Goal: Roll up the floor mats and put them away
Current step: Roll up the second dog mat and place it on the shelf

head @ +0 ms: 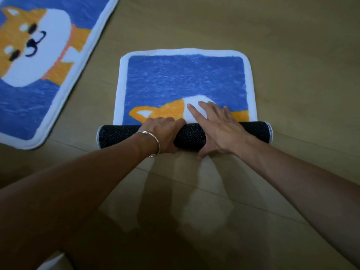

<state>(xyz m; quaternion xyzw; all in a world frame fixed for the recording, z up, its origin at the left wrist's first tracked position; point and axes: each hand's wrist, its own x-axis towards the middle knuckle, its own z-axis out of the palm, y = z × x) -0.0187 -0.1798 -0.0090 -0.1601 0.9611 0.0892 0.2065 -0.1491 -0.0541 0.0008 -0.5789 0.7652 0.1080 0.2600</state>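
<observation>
A blue floor mat with a white border and an orange dog picture lies on the floor, partly rolled. Its near end forms a dark, dotted roll across the middle of the view. My left hand, with a bracelet on the wrist, curls over the top of the roll. My right hand lies across the roll with straight, spread fingers that reach onto the flat part of the mat.
A second mat of the same design lies flat at the upper left, cut off by the frame edge. Bare wooden floor surrounds both mats.
</observation>
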